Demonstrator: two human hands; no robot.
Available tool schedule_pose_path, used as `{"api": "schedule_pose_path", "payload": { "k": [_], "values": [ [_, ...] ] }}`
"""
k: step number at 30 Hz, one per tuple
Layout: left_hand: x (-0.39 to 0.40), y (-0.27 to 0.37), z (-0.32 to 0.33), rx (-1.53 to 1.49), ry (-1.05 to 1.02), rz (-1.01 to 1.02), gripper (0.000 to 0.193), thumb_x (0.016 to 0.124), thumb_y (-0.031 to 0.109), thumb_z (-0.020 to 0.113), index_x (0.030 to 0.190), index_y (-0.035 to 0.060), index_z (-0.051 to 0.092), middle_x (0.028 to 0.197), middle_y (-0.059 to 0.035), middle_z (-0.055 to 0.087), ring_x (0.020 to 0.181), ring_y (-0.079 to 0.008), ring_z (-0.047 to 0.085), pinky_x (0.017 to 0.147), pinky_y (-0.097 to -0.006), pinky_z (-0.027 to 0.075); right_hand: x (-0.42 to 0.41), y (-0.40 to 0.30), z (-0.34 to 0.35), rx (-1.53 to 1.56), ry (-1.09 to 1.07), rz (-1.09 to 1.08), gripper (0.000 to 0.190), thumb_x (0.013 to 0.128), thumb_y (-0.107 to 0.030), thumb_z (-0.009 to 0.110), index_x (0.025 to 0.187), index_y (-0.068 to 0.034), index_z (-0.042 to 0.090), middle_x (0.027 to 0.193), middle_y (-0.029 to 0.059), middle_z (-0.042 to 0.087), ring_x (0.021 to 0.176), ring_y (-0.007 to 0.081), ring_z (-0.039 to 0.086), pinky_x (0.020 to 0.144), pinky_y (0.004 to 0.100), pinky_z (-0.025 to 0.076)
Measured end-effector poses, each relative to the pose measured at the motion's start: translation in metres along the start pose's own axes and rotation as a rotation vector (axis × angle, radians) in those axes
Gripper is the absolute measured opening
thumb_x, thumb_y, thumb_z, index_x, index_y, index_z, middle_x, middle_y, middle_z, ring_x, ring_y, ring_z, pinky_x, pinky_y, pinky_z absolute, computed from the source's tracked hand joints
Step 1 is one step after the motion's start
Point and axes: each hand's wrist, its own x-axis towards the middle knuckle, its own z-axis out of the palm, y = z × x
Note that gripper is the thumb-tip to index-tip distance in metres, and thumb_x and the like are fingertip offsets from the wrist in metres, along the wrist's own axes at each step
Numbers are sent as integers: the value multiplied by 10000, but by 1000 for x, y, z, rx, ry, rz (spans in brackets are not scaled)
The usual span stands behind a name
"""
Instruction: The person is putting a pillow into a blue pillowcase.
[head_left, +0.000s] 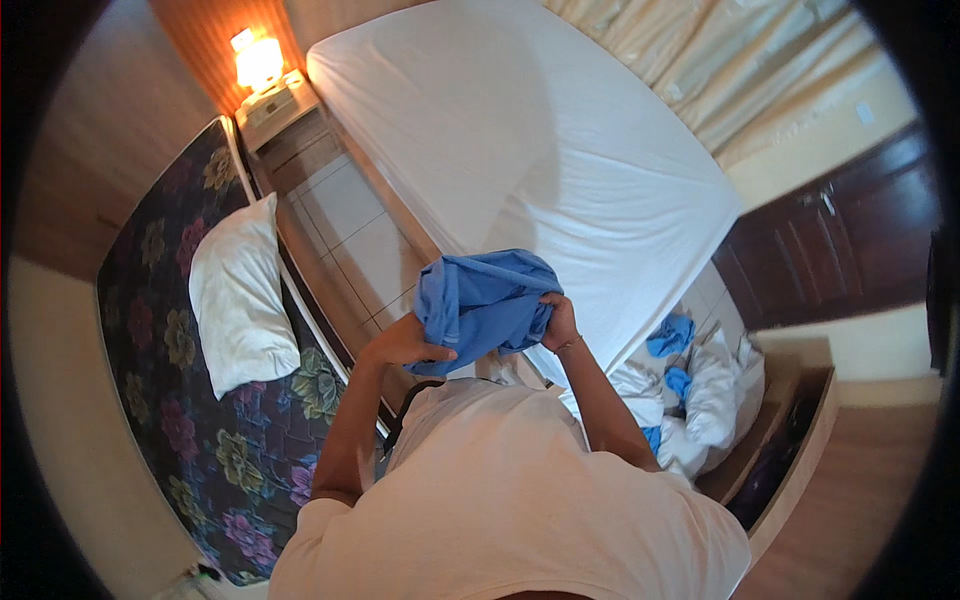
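A bunched blue cloth (487, 300) hangs between my two hands in front of my body. My left hand (405, 343) grips its left lower edge, thumb on top. At its right edge, my right hand (559, 322) has the fabric between thumb and fingers. Beyond the cloth lies a bed mattress in a white fitted sheet (510, 112), with some wrinkles toward the near right corner. A white pillow (244, 300) rests on a dark floral mattress (172, 360) to my left.
A lit lamp (259, 66) stands on a nightstand (281, 116) between the beds. Right of the white bed, blue and white linens and pillows (712, 397) lie heaped on the tiled floor beside an open wooden box or drawer (814, 442). A dark wooden door (832, 232) and beige curtains (712, 67) are farther off.
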Motion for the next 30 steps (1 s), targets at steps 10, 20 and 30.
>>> {"api": "schedule_pose_path", "payload": {
  "k": [10, 20, 30],
  "values": [
    [39, -28, 35, 389, 177, -107, 353, 680, 136, 594, 1004, -6, 588, 983, -241, 603, 960, -352, 577, 854, -405, 434, -41, -15, -30, 61, -22, 61, 390, 750, -231, 558, 1051, 17, 562, 975, 139, 635, 879, 248, 623, 817, 362, 498],
    [18, -39, 67, 10, 682, -308, 220, 696, 11, 514, 889, -41, 606, 846, -142, 627, 779, -279, 614, 729, -353, 474, -61, -21, -90, -1476, -10, -311, 389, 678, -214, 664, 1017, -33, 602, 921, 203, 634, 893, 359, 600, 794, 398, 475],
    [3, -14, 88, -999, 305, 36, 473, 595, 9, 501, 1061, -48, 558, 944, -118, 627, 875, -236, 610, 851, -325, 479, -88, -50, -129, -1563, 442, -361, 176, 713, -133, 584, 878, -73, 595, 852, 202, 620, 849, 390, 582, 699, 450, 477]
  ]
}}
